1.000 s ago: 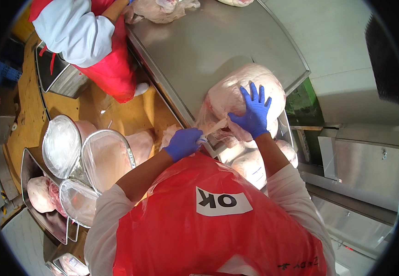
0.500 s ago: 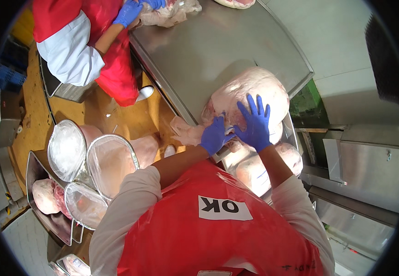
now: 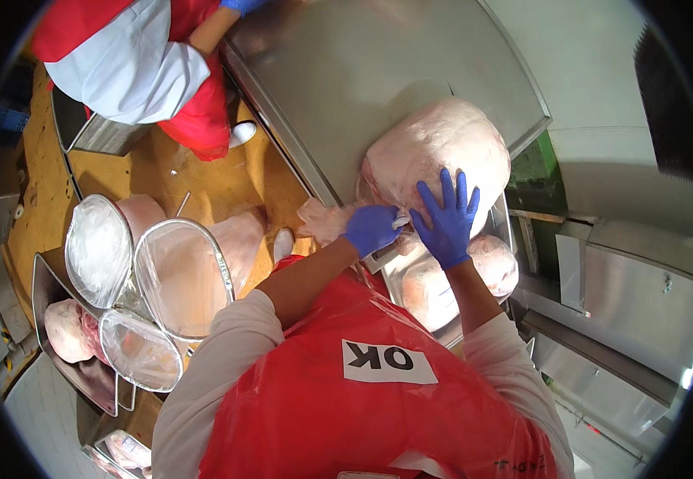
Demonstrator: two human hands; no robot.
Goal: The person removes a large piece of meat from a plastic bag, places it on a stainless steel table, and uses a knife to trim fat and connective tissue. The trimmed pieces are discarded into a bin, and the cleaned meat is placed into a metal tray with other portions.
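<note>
A large pale pink piece of raw meat (image 3: 450, 148) lies at the near edge of a steel table (image 3: 378, 72). My right hand (image 3: 445, 217), in a blue glove, rests flat on its near side with fingers spread. My left hand (image 3: 372, 228), also blue-gloved, is closed on a thin whitish strip at the meat's lower left edge, close beside the right hand. A flap of pale skin or film (image 3: 322, 219) hangs off the table edge left of my left hand. I wear a red apron.
More pale meat lies in a steel tray (image 3: 442, 279) below the table edge. At the left, several film-covered round tubs (image 3: 175, 275) hold meat on a cart. Another person in a red apron and white sleeve (image 3: 135, 68) works at the table's far left end.
My left hand has moved up and right from the table edge to the meat, beside my right hand, and closed on the strip. The other person has shifted at the top left.
</note>
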